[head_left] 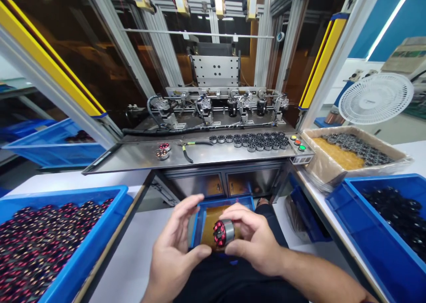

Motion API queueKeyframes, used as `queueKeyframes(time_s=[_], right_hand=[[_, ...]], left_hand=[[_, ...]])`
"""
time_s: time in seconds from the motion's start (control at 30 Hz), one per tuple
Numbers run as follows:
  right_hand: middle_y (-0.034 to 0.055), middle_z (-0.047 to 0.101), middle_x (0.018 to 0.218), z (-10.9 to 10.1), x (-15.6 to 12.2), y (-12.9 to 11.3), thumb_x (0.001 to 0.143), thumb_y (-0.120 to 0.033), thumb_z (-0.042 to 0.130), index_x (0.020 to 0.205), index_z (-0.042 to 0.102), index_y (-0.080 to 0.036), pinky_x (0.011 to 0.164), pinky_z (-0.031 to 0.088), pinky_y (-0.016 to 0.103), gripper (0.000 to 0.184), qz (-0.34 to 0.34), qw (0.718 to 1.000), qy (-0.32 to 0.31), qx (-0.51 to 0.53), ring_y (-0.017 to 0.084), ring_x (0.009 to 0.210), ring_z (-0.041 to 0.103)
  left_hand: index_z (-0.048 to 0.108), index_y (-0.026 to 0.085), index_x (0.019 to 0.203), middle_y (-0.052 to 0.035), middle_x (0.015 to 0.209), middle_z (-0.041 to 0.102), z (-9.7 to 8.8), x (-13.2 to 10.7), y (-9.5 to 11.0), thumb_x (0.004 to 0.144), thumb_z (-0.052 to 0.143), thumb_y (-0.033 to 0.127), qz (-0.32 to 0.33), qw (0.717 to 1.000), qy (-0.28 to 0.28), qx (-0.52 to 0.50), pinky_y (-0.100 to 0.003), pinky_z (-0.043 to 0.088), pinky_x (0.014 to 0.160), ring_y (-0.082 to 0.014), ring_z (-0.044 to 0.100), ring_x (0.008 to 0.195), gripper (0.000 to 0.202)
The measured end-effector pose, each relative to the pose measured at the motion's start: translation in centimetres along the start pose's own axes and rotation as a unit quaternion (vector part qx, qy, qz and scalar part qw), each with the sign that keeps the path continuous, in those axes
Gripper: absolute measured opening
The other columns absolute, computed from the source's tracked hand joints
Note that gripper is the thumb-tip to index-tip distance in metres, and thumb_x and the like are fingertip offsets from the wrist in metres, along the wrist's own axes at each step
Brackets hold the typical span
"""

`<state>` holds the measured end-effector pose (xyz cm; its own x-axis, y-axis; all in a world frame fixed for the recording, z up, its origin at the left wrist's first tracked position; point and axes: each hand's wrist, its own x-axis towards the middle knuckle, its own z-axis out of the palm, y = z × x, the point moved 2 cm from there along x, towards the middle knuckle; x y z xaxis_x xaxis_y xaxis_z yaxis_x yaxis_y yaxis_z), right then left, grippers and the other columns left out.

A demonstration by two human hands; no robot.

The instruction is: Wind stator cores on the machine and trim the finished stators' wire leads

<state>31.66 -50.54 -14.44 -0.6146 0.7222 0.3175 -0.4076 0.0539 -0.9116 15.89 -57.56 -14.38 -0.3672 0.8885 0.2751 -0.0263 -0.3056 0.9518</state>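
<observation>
In my right hand (254, 236) is a motor stator (223, 233), a silver ring with red wire coils showing on its left face, gripped between thumb and fingers. My left hand (181, 236) is held just left of it, thumb and fingers apart, with nothing between them. Below both hands is a blue bin (199, 223) with a brown sheet (213, 214) in it, over my lap. On the metal ledge (140, 159) ahead lie two wound stators (163, 152), a pair of green-and-black-handled pliers (188, 150) and several unwound stator cores (262, 141).
A winding machine (216, 103) stands behind the ledge, with coloured buttons (297, 142) at its right end. Wound stators fill a blue bin (124, 196) on the left. At right are a lined box (316, 165) of cores, a blue bin (353, 205) of black parts and a white fan (376, 99).
</observation>
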Motion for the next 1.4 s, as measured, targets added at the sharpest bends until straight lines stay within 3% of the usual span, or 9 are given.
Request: queueKeyframes(time_s=[0.1,0.23,0.37,0.53,0.77,0.9,1.03,1.23,1.4], right_hand=[[0.0096,0.063,0.108,-0.6,-0.2,-1.5,0.082,-0.019,0.076,0.129,0.061,-0.024,0.085,0.053,0.036,0.05,-0.212,0.943,-0.019,-0.256,0.021,0.097,0.061],[0.0114,0.062,0.109,-0.7,-0.4,-2.5,0.085,-0.013,0.067,0.139,0.051,-0.023,0.081,0.055,0.035,0.057,-0.277,0.9,-0.04,-0.335,0.021,0.096,0.062],[0.0111,0.062,0.104,-0.6,-0.4,-3.0,0.086,-0.027,0.071,0.129,0.059,-0.019,0.077,0.055,0.036,0.045,-0.262,0.922,-0.044,-0.281,0.021,0.092,0.062],[0.0031,0.062,0.076,-0.3,-0.4,-3.5,0.091,-0.019,0.065,0.09,0.069,-0.019,0.063,0.049,0.03,0.004,-0.226,0.94,-0.004,-0.254,0.015,0.069,0.059],[0.002,0.062,0.072,0.3,-1.1,-2.7,0.09,-0.025,0.067,0.078,0.067,-0.019,0.063,0.044,0.029,0.014,-0.09,0.979,0.048,-0.174,0.014,0.067,0.056],[0.0015,0.058,0.072,-2.0,-1.1,-2.6,0.091,-0.032,0.066,0.072,0.063,-0.018,0.065,0.044,0.028,0.024,0.011,0.986,0.066,-0.154,0.014,0.069,0.055],[0.0052,0.061,0.083,-3.3,0.0,-5.1,0.091,-0.047,0.063,0.084,0.066,-0.017,0.071,0.046,0.032,0.03,-0.009,0.975,-0.01,-0.223,0.018,0.078,0.058],[0.0053,0.067,0.079,-0.7,1.5,-8.0,0.095,-0.023,0.057,0.083,0.062,-0.017,0.07,0.049,0.029,0.014,-0.054,0.904,-0.235,-0.354,0.015,0.073,0.061],[0.0106,0.069,0.081,-1.2,1.8,-9.2,0.097,-0.01,0.037,0.092,0.064,-0.016,0.063,0.044,0.035,0.028,-0.256,0.749,-0.333,-0.513,0.02,0.071,0.056]], left_hand=[[0.075,0.029,0.111,-0.0025,0.109,0.077,0.3,-0.8,0.5,0.069,0.086,0.038,-0.057,0.996,-0.057,0.037,-0.015,0.053,0.089,-0.0183,0.072,0.104,0.044],[0.075,0.034,0.111,-0.0009,0.109,0.078,1.0,-1.4,1.2,0.075,0.082,0.033,-0.086,0.993,-0.075,0.042,-0.018,0.056,0.086,-0.0191,0.073,0.1,0.036],[0.073,0.035,0.114,0.0009,0.107,0.077,0.8,-1.6,1.4,0.077,0.08,0.022,-0.032,0.991,-0.056,0.114,-0.018,0.055,0.087,-0.0157,0.072,0.097,0.04],[0.073,0.033,0.115,-0.0016,0.111,0.076,0.6,-2.0,1.4,0.075,0.08,0.016,-0.007,0.994,-0.04,0.097,-0.02,0.057,0.086,-0.0173,0.072,0.097,0.044],[0.074,0.029,0.108,-0.0061,0.112,0.076,1.4,-2.0,1.2,0.074,0.079,0.012,-0.018,0.999,-0.029,0.007,-0.024,0.061,0.081,-0.0219,0.075,0.096,0.038],[0.07,0.029,0.113,-0.0055,0.114,0.074,0.9,-2.1,1.6,0.075,0.076,0.009,0.09,0.986,-0.012,0.137,-0.026,0.059,0.087,-0.022,0.071,0.105,0.043],[0.069,0.027,0.116,-0.0061,0.114,0.076,0.5,-2.0,3.0,0.071,0.076,0.006,0.209,0.927,-0.063,0.306,-0.028,0.056,0.096,-0.0226,0.073,0.103,0.05],[0.069,0.03,0.122,-0.006,0.108,0.079,0.9,-2.2,4.7,0.071,0.075,0.006,0.222,0.92,-0.117,0.303,-0.029,0.06,0.089,-0.0245,0.076,0.097,0.057],[0.077,0.032,0.108,-0.0079,0.103,0.08,0.1,-2.5,5.2,0.07,0.078,0.01,0.159,0.943,-0.151,0.249,-0.03,0.063,0.077,-0.0259,0.077,0.087,0.044]])
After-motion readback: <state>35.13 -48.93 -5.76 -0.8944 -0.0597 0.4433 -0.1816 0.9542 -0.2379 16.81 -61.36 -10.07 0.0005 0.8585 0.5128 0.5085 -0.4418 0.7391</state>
